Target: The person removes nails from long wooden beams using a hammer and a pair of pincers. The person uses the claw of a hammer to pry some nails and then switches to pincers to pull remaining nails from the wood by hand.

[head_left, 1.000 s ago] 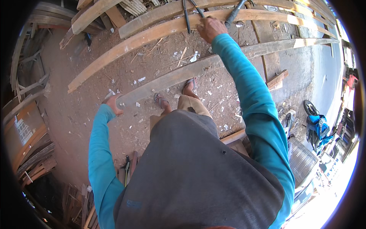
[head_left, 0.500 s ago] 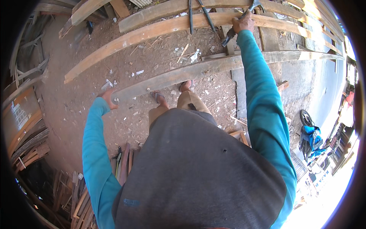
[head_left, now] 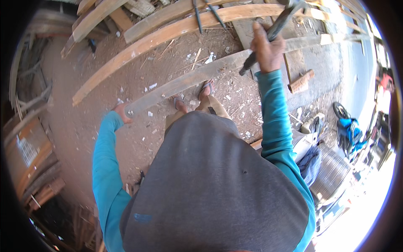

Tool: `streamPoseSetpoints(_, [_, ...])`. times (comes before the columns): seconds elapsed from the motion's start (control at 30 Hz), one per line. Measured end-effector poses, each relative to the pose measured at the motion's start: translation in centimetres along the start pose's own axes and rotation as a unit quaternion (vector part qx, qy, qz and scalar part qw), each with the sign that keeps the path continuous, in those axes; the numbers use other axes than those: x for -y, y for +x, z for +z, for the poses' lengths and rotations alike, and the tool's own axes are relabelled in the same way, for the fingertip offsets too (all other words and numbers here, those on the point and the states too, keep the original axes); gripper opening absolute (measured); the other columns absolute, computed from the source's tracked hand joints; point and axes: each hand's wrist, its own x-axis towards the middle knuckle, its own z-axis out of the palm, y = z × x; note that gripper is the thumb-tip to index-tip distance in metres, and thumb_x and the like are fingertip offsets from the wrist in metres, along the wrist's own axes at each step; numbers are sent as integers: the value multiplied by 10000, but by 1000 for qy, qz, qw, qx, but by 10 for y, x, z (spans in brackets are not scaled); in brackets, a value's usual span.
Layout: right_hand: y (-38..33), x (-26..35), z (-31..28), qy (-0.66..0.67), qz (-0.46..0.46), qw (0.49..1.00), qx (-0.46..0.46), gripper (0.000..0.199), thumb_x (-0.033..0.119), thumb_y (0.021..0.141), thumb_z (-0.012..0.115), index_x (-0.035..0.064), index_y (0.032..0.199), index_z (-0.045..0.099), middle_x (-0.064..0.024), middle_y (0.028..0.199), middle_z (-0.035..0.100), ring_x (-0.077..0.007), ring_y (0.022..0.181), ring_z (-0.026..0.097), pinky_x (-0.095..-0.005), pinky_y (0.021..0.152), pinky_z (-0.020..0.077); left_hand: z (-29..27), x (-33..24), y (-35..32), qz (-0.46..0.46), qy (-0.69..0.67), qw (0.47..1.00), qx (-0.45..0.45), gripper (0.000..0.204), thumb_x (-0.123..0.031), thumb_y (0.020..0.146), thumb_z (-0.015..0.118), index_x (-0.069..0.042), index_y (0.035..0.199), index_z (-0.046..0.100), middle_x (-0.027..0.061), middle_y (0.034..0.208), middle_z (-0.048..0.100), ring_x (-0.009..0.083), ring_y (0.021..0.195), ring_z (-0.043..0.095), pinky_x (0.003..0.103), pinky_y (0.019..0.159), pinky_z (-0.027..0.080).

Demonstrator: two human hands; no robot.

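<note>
Now our right hand (head_left: 268, 49) is lifted up higher than before, and the dark tool (head_left: 268, 33) comes up with it, away from the far plank (head_left: 176, 29). Close to us, our two feet (head_left: 193, 98) stand on the dirt ground (head_left: 138, 138), touching the grey plank (head_left: 184, 82). Our left hand (head_left: 121, 112) rests on the near end of that grey plank, and we cannot tell how it grips. Farther off, our right hand is closed tight around the dark tool's handle.
</note>
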Motion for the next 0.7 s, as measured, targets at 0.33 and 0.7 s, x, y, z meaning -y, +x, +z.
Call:
streamPoseSetpoints(0.33, [-179,73,117,-35,-227,950,214,165,46,707,726,62,857,658,-129,734,645,-288,645,646,-395,591,519,-8,2,6,69,-39,997,17,640,-214,572,827,-50,1160,639,132,1034,711,229,953,675,359,880,528])
streamPoseSetpoints(0.7, [-218,71,119,-136,-404,883,199,253,162,671,724,129,885,591,-56,723,512,-259,654,599,-403,593,481,20,43,33,155,50,985,-53,624,-233,587,816,-36,1153,643,154,1033,710,247,957,681,370,859,536])
